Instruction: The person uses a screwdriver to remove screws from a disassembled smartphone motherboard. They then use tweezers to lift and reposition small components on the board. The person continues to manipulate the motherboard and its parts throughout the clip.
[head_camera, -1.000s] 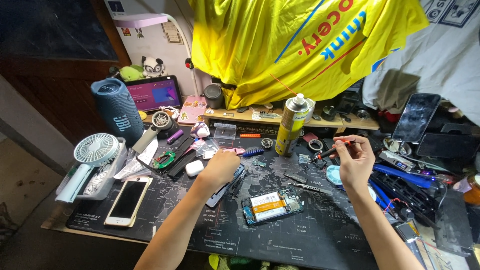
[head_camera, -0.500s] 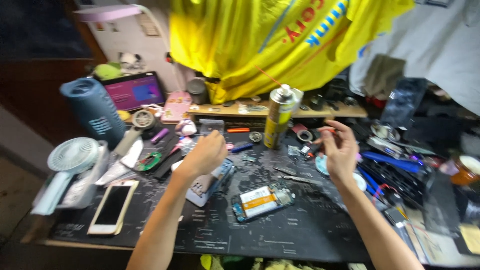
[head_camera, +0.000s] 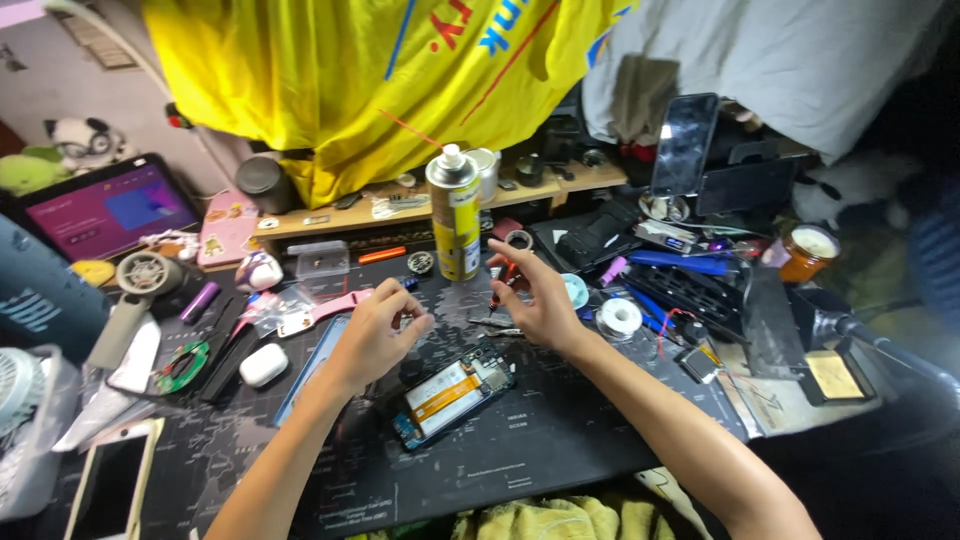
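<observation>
An opened phone with its orange-labelled battery showing lies on the dark mat, just in front of both hands. My left hand hovers above a blue-edged phone panel. Its fingertips are pinched together, and whether anything sits between them is too small to tell. My right hand holds a small red-handled screwdriver tip down, close to a yellow spray can. The two hands are a short gap apart.
A lit tablet, a pink strap, a white earbud case and a phone lie to the left. On the right are a solder spool, cables, an orange jar and a propped phone. Yellow cloth hangs behind.
My left hand has lifted off the phone panel and pinched its fingers. My right hand has shifted left toward the spray can with the screwdriver. The view has moved closer and rightward.
</observation>
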